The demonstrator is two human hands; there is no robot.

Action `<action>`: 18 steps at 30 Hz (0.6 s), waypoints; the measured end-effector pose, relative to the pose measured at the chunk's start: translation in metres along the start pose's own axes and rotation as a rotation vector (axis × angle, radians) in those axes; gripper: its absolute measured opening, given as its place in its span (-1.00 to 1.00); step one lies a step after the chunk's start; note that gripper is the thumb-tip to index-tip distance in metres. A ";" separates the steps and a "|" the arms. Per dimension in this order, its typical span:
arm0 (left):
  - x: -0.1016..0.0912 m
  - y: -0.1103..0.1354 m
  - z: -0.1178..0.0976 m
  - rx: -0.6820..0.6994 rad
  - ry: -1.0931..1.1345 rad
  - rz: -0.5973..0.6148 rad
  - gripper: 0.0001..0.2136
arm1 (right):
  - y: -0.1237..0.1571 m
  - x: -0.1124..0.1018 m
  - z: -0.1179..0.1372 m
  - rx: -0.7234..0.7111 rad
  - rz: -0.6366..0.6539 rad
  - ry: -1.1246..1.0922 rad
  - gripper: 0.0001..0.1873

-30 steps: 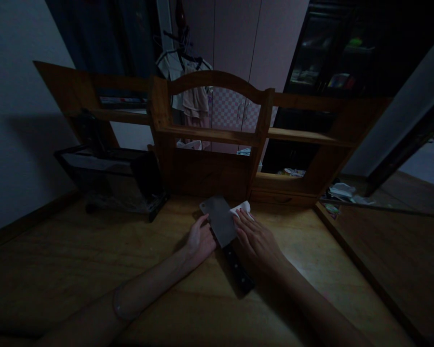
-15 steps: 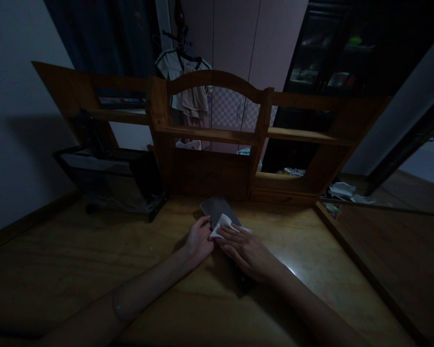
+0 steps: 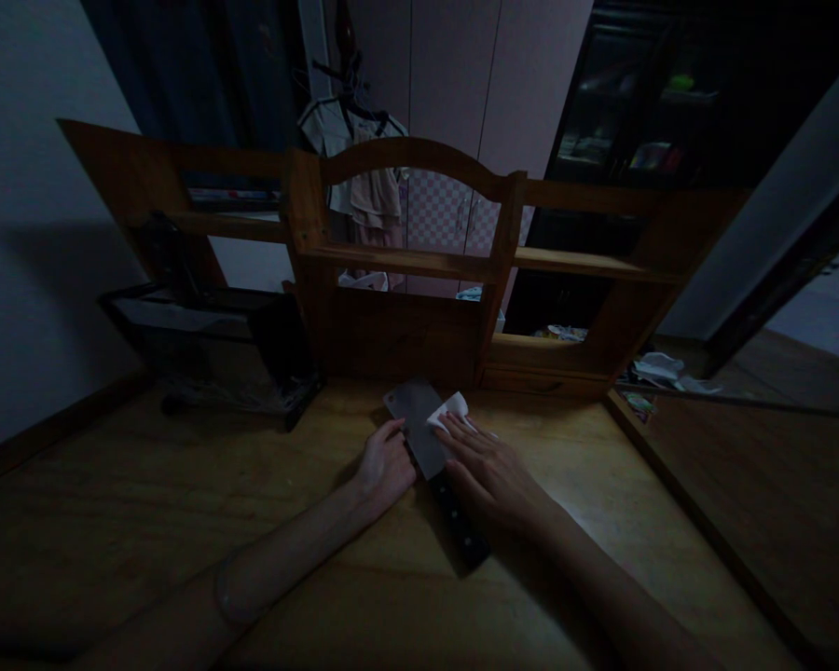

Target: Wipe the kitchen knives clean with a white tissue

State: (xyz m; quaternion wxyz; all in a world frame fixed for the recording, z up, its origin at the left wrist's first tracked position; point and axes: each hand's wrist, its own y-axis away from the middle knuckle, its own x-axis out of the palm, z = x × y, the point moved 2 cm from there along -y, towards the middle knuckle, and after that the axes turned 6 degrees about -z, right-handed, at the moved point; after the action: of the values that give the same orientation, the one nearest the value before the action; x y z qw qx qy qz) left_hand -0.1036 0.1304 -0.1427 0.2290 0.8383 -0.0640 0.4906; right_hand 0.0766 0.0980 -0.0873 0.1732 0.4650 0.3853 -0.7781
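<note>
A cleaver (image 3: 419,421) with a broad grey blade and a black riveted handle (image 3: 461,529) lies flat on the wooden table (image 3: 182,503). My left hand (image 3: 386,464) rests beside the blade's left edge, fingertips touching it and slightly curled. My right hand (image 3: 489,475) lies flat, fingers stretched, pressing a white tissue (image 3: 448,408) onto the right part of the blade. The room is dim.
A wooden shelf unit (image 3: 419,270) stands along the table's back edge just beyond the cleaver. A dark wire rack (image 3: 210,335) sits at the back left. Small clutter (image 3: 661,373) lies at the back right. Clothes hang behind the shelf.
My right hand slid the tissue across the blade to the left and back to the right edge. My left hand stayed at the blade's left side.
</note>
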 end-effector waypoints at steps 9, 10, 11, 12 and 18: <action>0.007 0.002 0.001 -0.026 -0.004 0.052 -0.76 | -0.004 0.002 0.024 -0.082 0.091 -0.062 -0.55; 0.005 0.002 0.001 -0.022 -0.007 0.047 -0.76 | -0.004 0.003 0.021 -0.064 0.082 -0.043 -0.55; 0.004 0.001 0.001 -0.018 -0.009 0.045 -0.76 | -0.004 0.005 0.018 -0.042 0.068 -0.020 -0.55; 0.002 0.000 0.000 -0.016 -0.010 0.046 -0.76 | -0.003 0.006 0.014 -0.019 0.050 0.007 -0.54; 0.001 -0.001 0.000 -0.011 0.005 0.031 -0.74 | -0.002 0.007 -0.002 0.125 -0.098 0.199 -0.50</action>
State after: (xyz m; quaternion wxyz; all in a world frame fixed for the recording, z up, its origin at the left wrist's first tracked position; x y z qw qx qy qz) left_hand -0.1024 0.1309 -0.1421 0.2261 0.8348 -0.0794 0.4957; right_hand 0.0729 0.1018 -0.0929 0.0666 0.5303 0.3734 -0.7583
